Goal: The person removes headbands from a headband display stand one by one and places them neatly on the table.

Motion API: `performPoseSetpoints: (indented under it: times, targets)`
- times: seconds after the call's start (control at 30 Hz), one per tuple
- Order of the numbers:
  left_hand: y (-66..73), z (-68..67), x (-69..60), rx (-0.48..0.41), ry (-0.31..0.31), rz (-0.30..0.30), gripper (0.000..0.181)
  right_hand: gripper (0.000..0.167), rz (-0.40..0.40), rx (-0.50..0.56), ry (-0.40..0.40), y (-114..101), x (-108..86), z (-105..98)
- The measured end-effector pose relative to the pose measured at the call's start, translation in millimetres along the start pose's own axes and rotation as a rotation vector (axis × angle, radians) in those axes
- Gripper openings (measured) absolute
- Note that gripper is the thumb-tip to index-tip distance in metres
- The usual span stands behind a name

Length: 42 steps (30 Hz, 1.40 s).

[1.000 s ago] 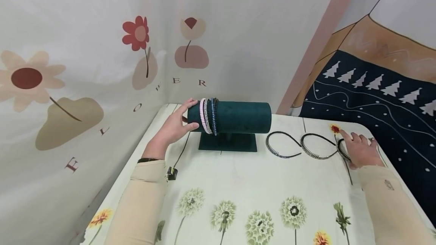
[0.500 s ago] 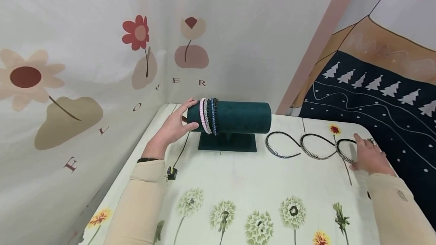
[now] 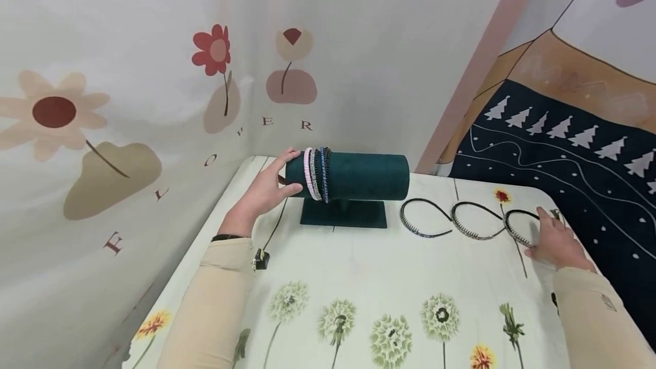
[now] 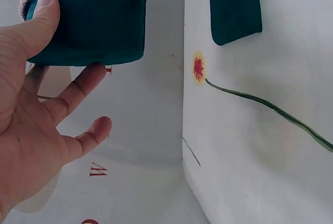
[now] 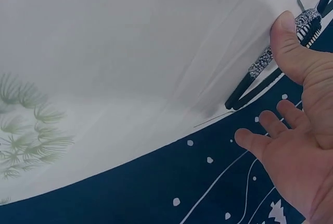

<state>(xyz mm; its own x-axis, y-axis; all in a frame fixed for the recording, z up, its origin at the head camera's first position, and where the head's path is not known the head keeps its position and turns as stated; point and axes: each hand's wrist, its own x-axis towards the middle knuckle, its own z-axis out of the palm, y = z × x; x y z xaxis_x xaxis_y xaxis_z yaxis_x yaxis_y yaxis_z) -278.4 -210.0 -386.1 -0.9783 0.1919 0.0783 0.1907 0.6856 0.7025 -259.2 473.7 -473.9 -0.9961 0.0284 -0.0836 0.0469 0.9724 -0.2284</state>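
A flower-printed cloth [image 3: 389, 266] covers the table, a pale hanging [image 3: 384, 44] behind it. The left hand [image 3: 263, 189] grips the left end of a dark green roll stand [image 3: 369, 177], thumb in front; the left wrist view adds a finger standing free of the roll, which the head view hides. The right hand [image 3: 558, 241] lies loosely open at the rightmost headband [image 3: 515, 236]; the right wrist view shows its thumb over a headband and other fingers spread apart, though I cannot tell whether the thumb presses. Beside the left hand, a pink headband [image 3: 308, 175] and darker ones circle the roll. Two more, the middle headband [image 3: 461, 231] and the leftmost headband [image 3: 408, 226], lie right of the stand.
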Motion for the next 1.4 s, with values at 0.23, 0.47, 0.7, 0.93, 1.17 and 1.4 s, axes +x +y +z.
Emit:
performPoseSetpoints:
  times: [0.23,0.47,0.7,0.93,1.17,1.4]
  targets:
    - [-2.4,0.8,3.1,0.019,0.001,-0.001,0.084,0.129,0.038,0.045,-0.022,1.1,-5.0,1.6]
    - [-6.8,-0.1,5.1,0.015,0.005,0.006,0.083,0.126,0.043,0.057,-0.078,-6.7,-4.7,-9.7]
    - [-5.8,-2.8,5.3,0.002,0.002,0.008,0.084,0.114,0.055,0.135,-0.031,-24.1,3.8,-39.0]
    - [-6.6,0.8,6.3,0.018,-0.005,0.010,0.084,0.113,0.099,0.263,0.018,-53.3,5.0,-67.2]
    - [-4.3,1.9,6.4,0.022,-0.006,0.007,0.083,0.114,0.054,0.383,0.066,-90.6,12.6,-97.6]
    - [-3.6,0.2,5.1,0.022,-0.009,0.005,0.083,0.119,-0.058,0.470,0.064,-134.9,21.4,-117.9]
